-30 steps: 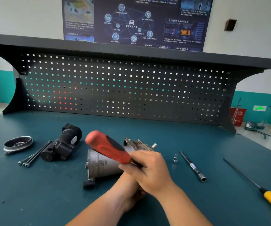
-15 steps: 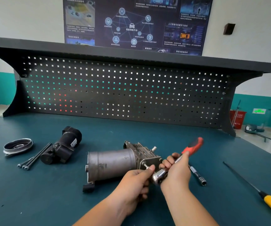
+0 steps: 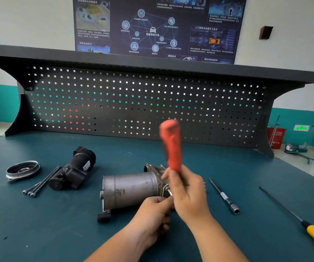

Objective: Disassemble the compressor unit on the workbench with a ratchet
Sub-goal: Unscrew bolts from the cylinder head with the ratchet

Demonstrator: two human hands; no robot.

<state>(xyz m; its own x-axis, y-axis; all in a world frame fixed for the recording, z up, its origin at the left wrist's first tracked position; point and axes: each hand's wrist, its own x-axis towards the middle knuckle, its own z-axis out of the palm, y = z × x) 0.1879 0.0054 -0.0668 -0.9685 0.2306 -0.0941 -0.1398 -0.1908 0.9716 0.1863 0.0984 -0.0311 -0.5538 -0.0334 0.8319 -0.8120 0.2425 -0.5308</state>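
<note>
R hand (image 3: pixel 188 193) grips ratchet (image 3: pixel 171 144) handle, L hand (image 3: pixel 152 214) pinches its head by compressor (image 3: pixel 131 190); keep it seated square, short even swings.

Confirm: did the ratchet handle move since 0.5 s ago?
Yes. The red ratchet handle swung left, away from the extension bar, and now stands nearly upright before the pegboard, gripped by the right hand.

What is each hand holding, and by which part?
The right hand grips the ratchet low on its red handle. The left hand curls against the compressor; whether it holds anything is hidden.
</note>
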